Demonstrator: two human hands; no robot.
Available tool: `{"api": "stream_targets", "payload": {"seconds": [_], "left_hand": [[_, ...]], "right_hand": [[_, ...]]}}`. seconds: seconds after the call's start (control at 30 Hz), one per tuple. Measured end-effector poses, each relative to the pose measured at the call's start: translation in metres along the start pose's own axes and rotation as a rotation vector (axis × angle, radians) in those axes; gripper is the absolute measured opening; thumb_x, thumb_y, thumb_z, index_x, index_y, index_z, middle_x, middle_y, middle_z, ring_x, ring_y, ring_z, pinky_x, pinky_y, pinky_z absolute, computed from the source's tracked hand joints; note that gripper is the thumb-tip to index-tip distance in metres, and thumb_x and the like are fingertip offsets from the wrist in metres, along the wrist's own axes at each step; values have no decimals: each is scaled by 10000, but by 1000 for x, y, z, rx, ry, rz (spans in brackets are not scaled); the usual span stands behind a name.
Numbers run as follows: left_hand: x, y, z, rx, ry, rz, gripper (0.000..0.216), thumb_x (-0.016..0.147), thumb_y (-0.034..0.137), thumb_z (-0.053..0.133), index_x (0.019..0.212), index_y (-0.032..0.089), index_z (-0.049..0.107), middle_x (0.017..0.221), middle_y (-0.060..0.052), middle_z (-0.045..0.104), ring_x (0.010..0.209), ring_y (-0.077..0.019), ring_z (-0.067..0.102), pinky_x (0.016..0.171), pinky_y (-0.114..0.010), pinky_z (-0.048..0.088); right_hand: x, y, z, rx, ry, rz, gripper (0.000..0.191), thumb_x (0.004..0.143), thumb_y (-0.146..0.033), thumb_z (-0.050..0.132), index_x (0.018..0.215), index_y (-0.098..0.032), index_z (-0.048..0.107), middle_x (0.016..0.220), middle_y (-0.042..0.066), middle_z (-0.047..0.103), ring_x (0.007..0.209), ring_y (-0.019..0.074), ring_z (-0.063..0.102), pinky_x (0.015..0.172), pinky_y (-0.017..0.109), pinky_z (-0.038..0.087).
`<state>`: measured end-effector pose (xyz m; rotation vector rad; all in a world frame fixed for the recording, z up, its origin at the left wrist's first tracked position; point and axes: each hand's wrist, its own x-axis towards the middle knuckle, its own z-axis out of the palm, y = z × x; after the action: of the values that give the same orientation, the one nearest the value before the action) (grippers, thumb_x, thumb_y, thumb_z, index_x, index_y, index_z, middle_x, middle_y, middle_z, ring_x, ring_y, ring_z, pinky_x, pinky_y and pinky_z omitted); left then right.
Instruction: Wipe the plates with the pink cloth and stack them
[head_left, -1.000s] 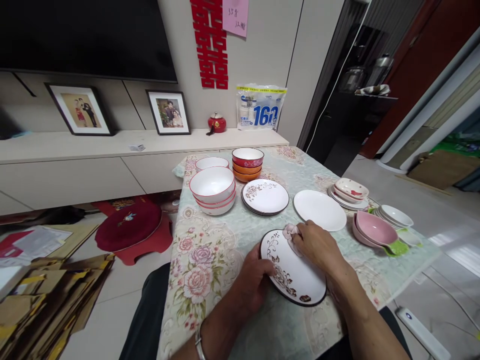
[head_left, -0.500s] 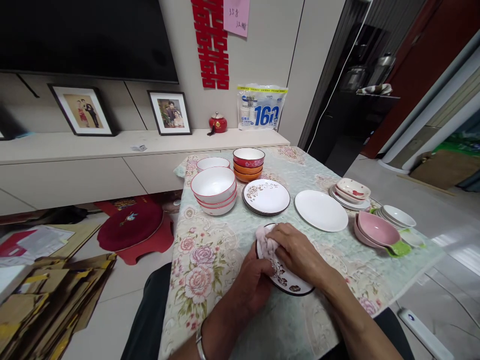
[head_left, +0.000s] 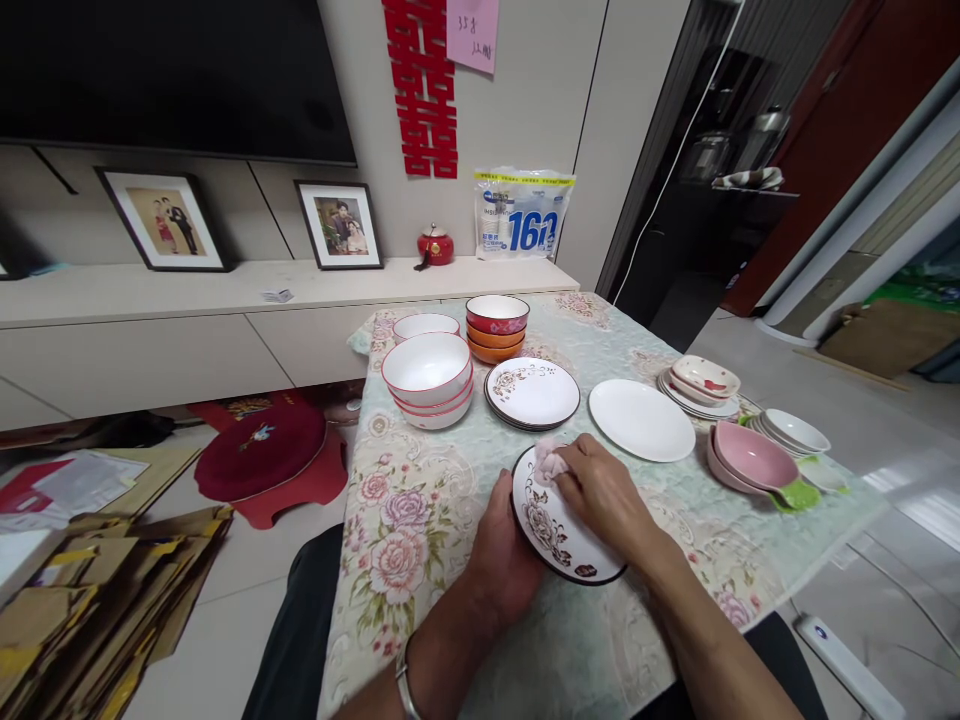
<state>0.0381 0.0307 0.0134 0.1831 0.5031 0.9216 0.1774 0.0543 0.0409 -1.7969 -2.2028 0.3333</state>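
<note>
A white plate with a dark rim and brown flower pattern (head_left: 555, 530) is tilted up above the near part of the table. My left hand (head_left: 501, 555) grips its left edge from below. My right hand (head_left: 606, 492) is closed on a small pink cloth (head_left: 550, 461) and presses it on the plate's upper part. A stack of like patterned plates (head_left: 532, 392) lies just beyond, and a plain white plate (head_left: 641, 419) to its right.
On the flowered tablecloth (head_left: 405, 500) stand stacked white red-rimmed bowls (head_left: 427, 376), red and orange bowls (head_left: 496, 326), small dishes (head_left: 703, 387) and pink and green bowls (head_left: 756, 462) at right. A low cabinet (head_left: 225, 320) runs behind; cardboard (head_left: 90, 590) lies on the floor at left.
My right hand with the cloth slid across the plate, from its upper right to the left edge and back toward the top. The plate moved a little left and tilted more.
</note>
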Motion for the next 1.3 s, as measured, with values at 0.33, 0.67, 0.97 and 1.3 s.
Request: {"api": "stream_targets", "payload": {"seconds": [0.33,0.67,0.97,1.3], "left_hand": [[1,2,-3,-48,-67,-52,637,914,588,410,1221,91,664,1112,-161,748,1158,-327,627,978,-445,463],[-1,4,-2,-87,-41,-24,558,843,598,549,1155,153,674,1105,-131,744,1122,-335,639,981,-463,457],[-1,7,0,-87,-27,-51,610,922,565,410,1218,89,650,1108,-170,741,1154,-348,625,976,-478,462],[0,2,5,-30,54,-30,457,917,447,494,1207,138,665,1119,-123,755,1126,-300,652,990,-425,473]], "right_hand": [[-10,16,-23,378,-362,-227,321,737,-72,583,957,-246,739,922,-3,643,892,176,594,799,256,421],[-1,-10,6,347,-74,-242,311,818,-96,575,1081,-216,688,997,46,608,943,187,575,843,285,434],[-17,16,-30,514,-545,-316,440,700,-6,590,1002,-267,774,989,-8,674,948,168,624,860,265,455],[-3,7,2,332,-49,-181,288,877,-101,541,1020,-255,739,949,32,603,898,174,584,792,261,436]]}}
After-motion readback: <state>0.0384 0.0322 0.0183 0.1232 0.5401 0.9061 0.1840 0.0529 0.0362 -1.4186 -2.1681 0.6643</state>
